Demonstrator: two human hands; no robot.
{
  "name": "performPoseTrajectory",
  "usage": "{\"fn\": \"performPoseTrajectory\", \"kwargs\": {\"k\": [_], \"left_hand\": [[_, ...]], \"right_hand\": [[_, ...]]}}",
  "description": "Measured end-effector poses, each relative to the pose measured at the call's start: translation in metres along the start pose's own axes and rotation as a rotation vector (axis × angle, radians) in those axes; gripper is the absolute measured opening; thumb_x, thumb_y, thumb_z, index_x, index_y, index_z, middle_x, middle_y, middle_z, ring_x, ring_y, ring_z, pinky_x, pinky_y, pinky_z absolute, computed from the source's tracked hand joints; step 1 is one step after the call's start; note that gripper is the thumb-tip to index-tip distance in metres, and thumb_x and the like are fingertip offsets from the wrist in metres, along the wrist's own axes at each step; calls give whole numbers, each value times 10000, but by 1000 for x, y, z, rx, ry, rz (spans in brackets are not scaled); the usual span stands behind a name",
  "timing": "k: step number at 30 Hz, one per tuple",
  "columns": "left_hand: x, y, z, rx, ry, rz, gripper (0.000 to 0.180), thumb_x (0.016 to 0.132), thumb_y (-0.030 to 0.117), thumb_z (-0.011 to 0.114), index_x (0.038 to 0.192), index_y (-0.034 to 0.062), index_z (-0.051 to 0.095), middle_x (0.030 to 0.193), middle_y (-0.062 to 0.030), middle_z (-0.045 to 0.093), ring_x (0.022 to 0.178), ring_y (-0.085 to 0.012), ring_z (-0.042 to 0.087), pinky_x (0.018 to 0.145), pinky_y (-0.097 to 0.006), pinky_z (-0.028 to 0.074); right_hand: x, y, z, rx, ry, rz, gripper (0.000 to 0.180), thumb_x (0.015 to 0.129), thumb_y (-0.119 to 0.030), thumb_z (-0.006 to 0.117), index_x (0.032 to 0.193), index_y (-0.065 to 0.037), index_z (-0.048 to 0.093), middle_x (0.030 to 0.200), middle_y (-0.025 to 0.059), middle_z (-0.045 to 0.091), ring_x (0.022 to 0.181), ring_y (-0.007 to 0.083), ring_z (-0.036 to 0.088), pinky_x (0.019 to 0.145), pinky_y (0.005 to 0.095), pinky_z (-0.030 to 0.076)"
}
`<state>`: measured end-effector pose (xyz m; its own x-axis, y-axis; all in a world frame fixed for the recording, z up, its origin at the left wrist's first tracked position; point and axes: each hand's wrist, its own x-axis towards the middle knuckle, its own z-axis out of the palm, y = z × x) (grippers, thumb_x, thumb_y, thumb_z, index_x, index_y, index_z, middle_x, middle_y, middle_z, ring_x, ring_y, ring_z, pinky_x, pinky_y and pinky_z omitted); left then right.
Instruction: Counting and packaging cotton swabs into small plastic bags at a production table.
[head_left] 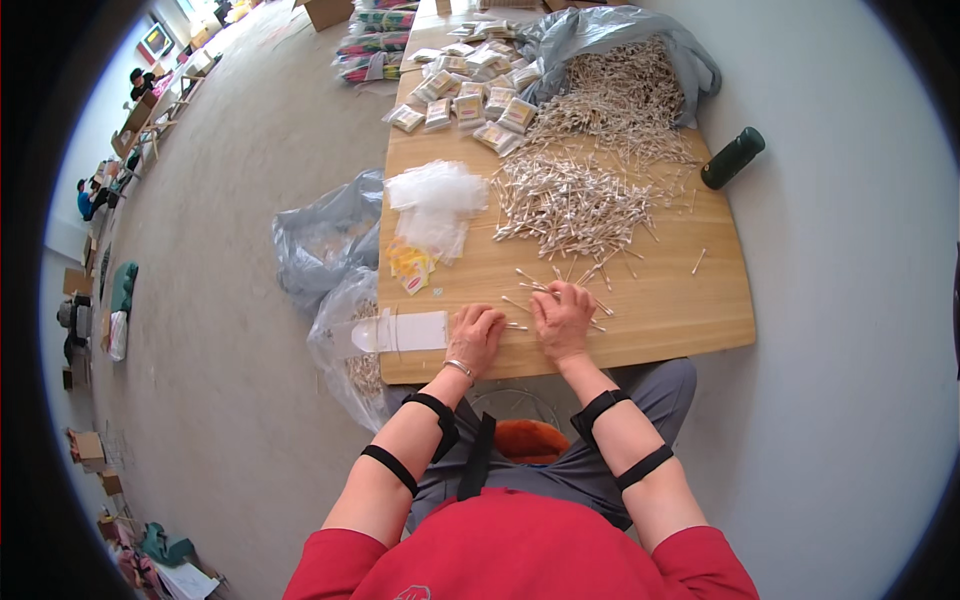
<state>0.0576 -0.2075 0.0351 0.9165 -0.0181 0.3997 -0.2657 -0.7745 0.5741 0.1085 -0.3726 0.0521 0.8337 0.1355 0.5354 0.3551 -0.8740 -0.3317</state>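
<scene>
The fingers of the left hand [476, 335] were curled down onto the wooden table [660, 310], knuckles up, and whether they pinched anything beneath them could not be told. The fingers of the right hand [563, 318] lay bent and close together, pressed over a few cotton swabs [527, 288] at the table's near edge; the grip itself was hidden under the palm. The two hands sat just beside each other, not quite touching.

The loose swabs by the hands lay flat on the wood, their long axes mostly slanting from the near left toward the far right, a few crossing the others. One short length showed between the two hands, pointing roughly sideways. Farther up the table a large heap of swabs [570, 205] was spread with sticks pointing every way, and beyond it more spilled out of a grey plastic bag [640, 40].

Just left of the left hand a clear flat pouch [405, 331] lay at the table's edge, its long axis running left to right, partly overhanging. Above it sat a stack of clear empty bags [437, 200] with small yellow packets [410, 265] beside it. Filled packets [470, 100] crowded the far left of the table. A dark green bottle [733, 157] lay on its side near the right edge, well apart from the hands, its long axis angled toward the far right. Grey bags [330, 240] slumped on the floor beside the table.
</scene>
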Motion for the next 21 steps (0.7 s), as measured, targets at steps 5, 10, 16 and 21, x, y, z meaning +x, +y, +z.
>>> {"fn": "performPoseTrajectory", "kwargs": {"k": [5,10,16,21], "left_hand": [[4,-6,6,-104,134,-101,164,782,89,672,931,44,620,932,-116,588,834,-268,578,735,-353,482],[12,-9,3,-271,153,-365,156,838,142,662,946,33,630,878,-74,606,716,-161,592,661,-273,487],[25,4,-5,-508,152,-604,141,856,143,646,937,28,652,784,-27,652,667,-95,573,627,-237,476],[5,-6,-13,-373,229,-560,123,848,109,636,934,23,657,760,-27,660,655,-86,578,620,-234,478]], "right_hand": [[-4,-11,10,51,-215,-45,88,751,-215,657,770,-139,616,899,13,521,956,216,463,848,390,349],[-3,-21,9,32,-166,-64,134,739,-175,673,821,-134,575,866,23,537,903,221,492,817,371,357],[-12,-22,-1,87,-144,-77,130,740,-165,682,823,-144,584,852,12,542,885,212,506,816,375,368],[-16,-11,-7,30,-148,-2,131,768,-231,662,853,-148,608,873,5,541,926,200,500,815,348,373]]}}
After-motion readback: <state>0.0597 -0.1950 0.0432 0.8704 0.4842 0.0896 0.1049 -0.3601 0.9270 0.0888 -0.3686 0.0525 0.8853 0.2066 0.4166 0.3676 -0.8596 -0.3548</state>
